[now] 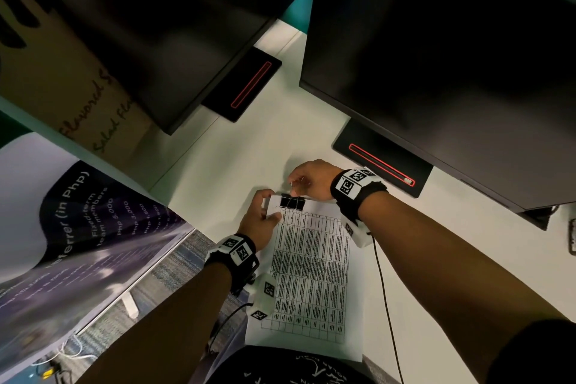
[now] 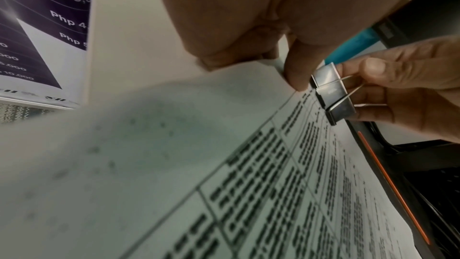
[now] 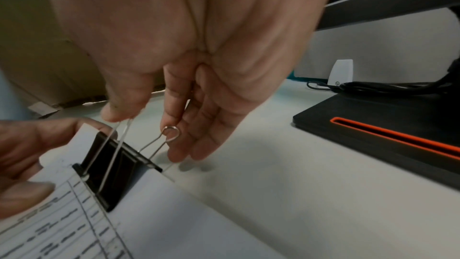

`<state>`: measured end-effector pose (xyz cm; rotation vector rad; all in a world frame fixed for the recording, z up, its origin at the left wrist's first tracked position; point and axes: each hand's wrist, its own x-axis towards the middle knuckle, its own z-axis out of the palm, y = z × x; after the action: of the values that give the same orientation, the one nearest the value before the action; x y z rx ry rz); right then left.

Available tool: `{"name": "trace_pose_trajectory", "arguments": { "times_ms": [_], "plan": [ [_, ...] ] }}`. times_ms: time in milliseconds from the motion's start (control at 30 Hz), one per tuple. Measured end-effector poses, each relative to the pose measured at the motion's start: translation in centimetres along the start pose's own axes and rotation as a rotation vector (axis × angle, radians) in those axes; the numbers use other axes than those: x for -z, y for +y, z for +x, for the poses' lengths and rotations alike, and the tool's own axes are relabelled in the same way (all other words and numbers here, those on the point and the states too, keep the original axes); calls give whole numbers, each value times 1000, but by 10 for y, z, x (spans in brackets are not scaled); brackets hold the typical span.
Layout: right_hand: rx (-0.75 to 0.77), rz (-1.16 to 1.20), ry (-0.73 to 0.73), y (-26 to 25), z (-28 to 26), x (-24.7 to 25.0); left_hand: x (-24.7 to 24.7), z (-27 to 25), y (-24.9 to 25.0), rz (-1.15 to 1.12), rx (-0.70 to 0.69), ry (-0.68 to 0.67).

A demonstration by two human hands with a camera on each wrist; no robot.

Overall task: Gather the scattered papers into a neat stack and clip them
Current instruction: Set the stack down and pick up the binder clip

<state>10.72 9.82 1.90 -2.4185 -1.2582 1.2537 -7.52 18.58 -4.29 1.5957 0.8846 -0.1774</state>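
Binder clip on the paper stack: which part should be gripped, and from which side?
Pinch the two wire handles of the binder clip from the far side, beyond the stack's top edge. They stick out there, where the right hand has them; the left hand steadies the corner.

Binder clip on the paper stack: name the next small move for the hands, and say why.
Probably let the right hand ease off the wire handles so the binder clip bites fully, then fold them flat. The clip already straddles the top edge of the paper stack, the left hand pinches the corner beside it, and both handles are pinched together.
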Motion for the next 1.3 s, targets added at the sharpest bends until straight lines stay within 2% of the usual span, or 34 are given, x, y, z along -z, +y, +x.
{"name": "trace_pose_trajectory", "arguments": {
  "times_ms": [67,167,200,333,400,600,700,800,900,967,1033,1133,1233,1300],
  "plan": [
    [-20,26,-31,2,-2,2,0,1,1,-7,-2,-5],
    [-102,285,-6,10,-3,-3,2,1,1,-29,-4,-31],
    [-99,306,2,12,-3,-5,3,2,0,-35,-4,-35],
    [-9,45,-117,9,-11,-12,2,-4,10,-81,-29,-10],
    [9,-10,-154,7,-14,-19,0,-6,13,-119,-63,1],
    [85,18,-82,5,-24,-25,-4,-14,20,-131,-116,21],
    [37,88,-58,3,-27,-23,-4,-14,25,-27,-131,67],
    [-1,-2,-3,-4,-32,-26,-4,-14,28,35,-140,89],
    [-32,-15,78,-3,-34,-32,0,-15,38,-15,-166,9],
    [-60,22,75,-2,-37,-33,2,-15,43,-42,-171,-97],
    [-64,34,86,-2,-42,-30,1,-15,44,-5,-196,-124],
    [-104,66,248,9,-56,-24,-6,-12,48,38,-237,-47],
    [-294,131,579,46,-86,-27,-14,-14,59,13,-255,-31],
    [-385,471,773,74,-116,-42,-19,-17,68,-12,-278,-58]
  ]
}}
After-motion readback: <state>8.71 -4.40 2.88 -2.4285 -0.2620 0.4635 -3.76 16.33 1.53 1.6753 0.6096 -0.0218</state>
